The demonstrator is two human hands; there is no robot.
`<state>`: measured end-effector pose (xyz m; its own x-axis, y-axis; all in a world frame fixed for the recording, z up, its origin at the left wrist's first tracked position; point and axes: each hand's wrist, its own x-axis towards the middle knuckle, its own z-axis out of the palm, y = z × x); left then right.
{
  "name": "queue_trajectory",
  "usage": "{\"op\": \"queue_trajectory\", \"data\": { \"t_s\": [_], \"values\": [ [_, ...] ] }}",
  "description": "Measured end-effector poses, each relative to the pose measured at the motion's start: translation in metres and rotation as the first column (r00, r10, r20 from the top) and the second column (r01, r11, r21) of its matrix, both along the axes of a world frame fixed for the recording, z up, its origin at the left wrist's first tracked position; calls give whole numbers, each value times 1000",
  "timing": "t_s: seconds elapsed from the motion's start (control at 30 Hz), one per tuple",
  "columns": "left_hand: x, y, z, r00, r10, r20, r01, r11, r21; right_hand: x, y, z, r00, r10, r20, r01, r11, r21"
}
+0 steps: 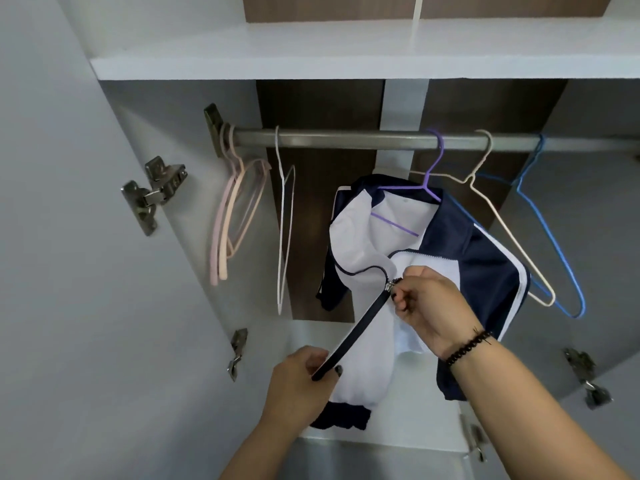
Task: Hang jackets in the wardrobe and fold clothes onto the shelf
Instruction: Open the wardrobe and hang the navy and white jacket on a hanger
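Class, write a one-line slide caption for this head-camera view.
Right hand pinches the zipper pull of a jacket on a purple hanger; left hand grips its hem.

Pink hangers [235, 209] hang bunched at the far left end of the rail. Just right of them hangs a thin white hanger [285, 230]. Toward the right hang a cream hanger [512, 237] and a blue hanger [554, 237], close together. Metal door hinges [154, 194] sit on the left door, and more on the right.
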<state>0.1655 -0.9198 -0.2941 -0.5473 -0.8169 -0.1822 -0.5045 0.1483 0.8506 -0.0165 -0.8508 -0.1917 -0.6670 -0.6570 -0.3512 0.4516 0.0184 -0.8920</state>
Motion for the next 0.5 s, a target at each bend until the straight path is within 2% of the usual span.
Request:
{"op": "queue_trajectory", "data": {
  "t_s": [0.1,0.23,0.4,0.5],
  "values": [
    [-36,8,25,991,-58,-121,44,992,-116,-9,6,7,992,126,-30,-123,989,84],
    [-81,18,46,977,-128,-172,62,937,-343,-18,19,3,976,218,14,-218,971,93],
    [-105,26,44,967,-90,-239,15,954,-299,-35,32,-1,953,289,85,-296,951,87],
    [-110,32,38,962,-45,-270,-30,963,-266,-46,35,0,959,258,114,-266,962,66]
  ]
}}
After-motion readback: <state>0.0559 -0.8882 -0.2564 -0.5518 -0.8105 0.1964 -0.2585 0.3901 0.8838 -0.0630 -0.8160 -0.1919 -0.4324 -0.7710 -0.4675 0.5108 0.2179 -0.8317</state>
